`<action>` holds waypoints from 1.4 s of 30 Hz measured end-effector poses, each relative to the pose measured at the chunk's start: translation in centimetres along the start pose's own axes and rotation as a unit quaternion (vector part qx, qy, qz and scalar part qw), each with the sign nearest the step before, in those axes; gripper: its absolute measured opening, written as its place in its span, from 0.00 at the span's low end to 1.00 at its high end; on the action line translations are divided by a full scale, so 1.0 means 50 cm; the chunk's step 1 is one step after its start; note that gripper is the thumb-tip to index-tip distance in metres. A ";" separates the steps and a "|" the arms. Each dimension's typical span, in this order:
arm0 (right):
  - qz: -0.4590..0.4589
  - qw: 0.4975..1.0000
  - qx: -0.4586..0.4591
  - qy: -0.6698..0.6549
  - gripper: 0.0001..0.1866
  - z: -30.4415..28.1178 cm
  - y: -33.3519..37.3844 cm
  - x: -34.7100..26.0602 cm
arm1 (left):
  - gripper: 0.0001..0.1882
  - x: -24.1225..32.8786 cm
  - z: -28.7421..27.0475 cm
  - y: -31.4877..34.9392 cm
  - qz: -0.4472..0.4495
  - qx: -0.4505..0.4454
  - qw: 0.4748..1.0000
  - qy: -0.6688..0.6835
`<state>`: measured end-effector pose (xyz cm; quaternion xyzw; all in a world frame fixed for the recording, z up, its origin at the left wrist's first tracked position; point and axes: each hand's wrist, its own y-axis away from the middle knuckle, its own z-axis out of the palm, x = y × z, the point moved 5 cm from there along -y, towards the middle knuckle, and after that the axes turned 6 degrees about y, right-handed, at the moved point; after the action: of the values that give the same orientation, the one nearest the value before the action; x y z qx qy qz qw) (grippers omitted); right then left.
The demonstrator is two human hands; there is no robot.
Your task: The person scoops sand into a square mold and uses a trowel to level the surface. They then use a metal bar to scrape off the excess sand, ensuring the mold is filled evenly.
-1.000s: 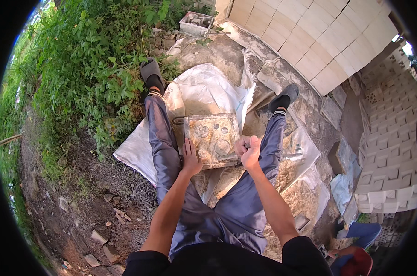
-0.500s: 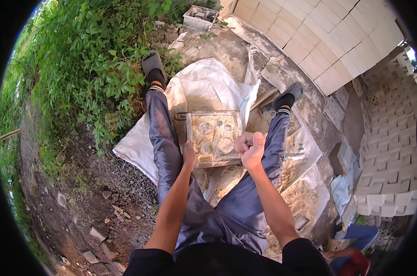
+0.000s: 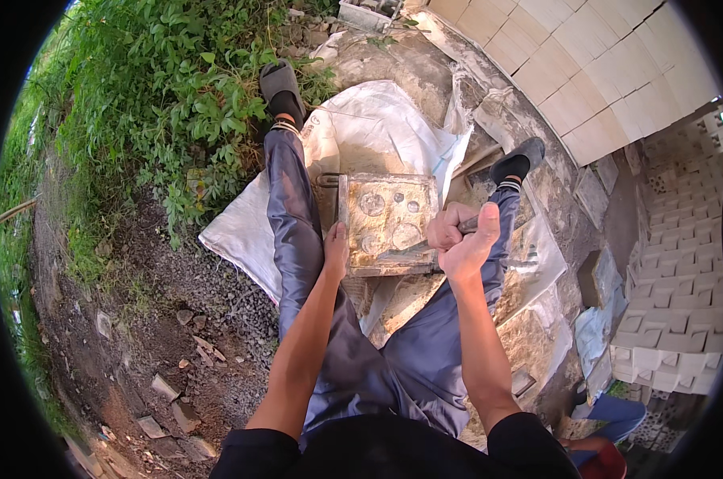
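Between my legs is a square, box-like mould with a dusty tan top, several round hollows or discs in it and a metal loop at its far left corner. My left hand grips its left edge, the thumb uppermost and the other fingers largely hidden. In my closed right hand, at the near right corner, is a slim, knife-like tool. Its thin blade slants left over the near part of the top; whether the tip touches, I cannot tell.
A white woven sack lies under and beyond the mould. Green plants grow at the left, above gravel and broken pieces. Stacked pale blocks line the right side. A person's blue-clad leg shows at the lower right.
My right hand has turned, so the tool's handle and blade now show over the mould. The whole view has shifted, setting the mould slightly farther up and right. My left hand stays on its edge.
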<state>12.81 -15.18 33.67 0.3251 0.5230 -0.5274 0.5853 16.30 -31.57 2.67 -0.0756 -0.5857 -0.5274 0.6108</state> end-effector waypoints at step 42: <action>0.007 0.998 -0.024 0.052 0.37 0.048 0.009 0.017 | 0.20 -0.012 -0.008 -0.025 0.000 -0.028 0.998 -0.055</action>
<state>13.80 -17.56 33.37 0.3420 0.5631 -0.4931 0.5682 15.76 -32.05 1.41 -0.1218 -0.6035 -0.5384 0.5754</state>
